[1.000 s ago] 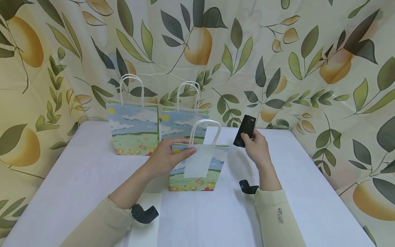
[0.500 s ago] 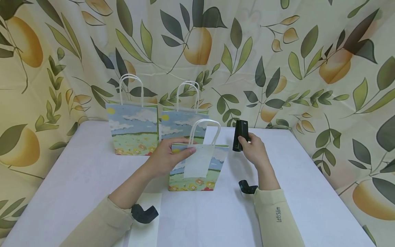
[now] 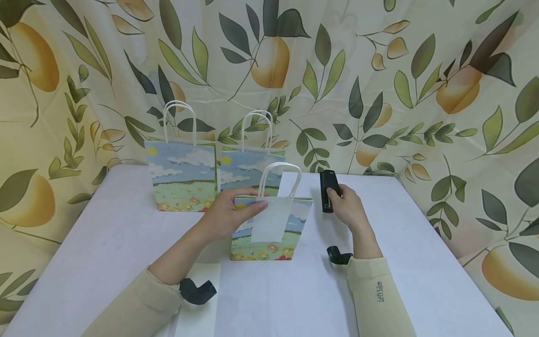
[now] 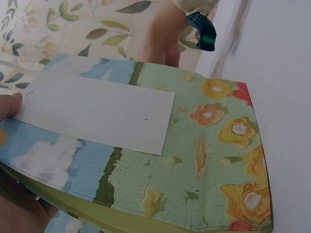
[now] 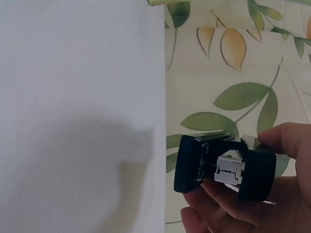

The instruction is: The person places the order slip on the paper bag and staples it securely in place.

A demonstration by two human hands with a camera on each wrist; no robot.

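Note:
My left hand (image 3: 229, 215) grips the upper left rim of a small paper gift bag (image 3: 263, 252), thumb on the front and fingers behind. The bag stands upright, printed with sky, clouds and flowers, with white handles (image 3: 283, 164). A blank white card (image 3: 273, 222) lies flat against its front, just under the handle; the left wrist view shows the card (image 4: 102, 109) with the thumb (image 4: 10, 104) at its upper end. To the right of the bag, my right hand (image 3: 349, 206) holds a black stapler (image 3: 328, 191) in the air, apart from the bag. Its metal mouth shows in the right wrist view.
Two matching gift bags, one at the left (image 3: 183, 178) and one in the middle (image 3: 248, 168), stand behind the held bag. A pale sheet (image 3: 200, 299) lies under my left forearm on the white table (image 3: 269, 299). A leaf-patterned curtain (image 3: 294, 117) hangs behind.
The stapler in my right hand has come down and slightly left, turning from a rightward tilt to a slight leftward one. My left hand, the bag and the card have stayed still.

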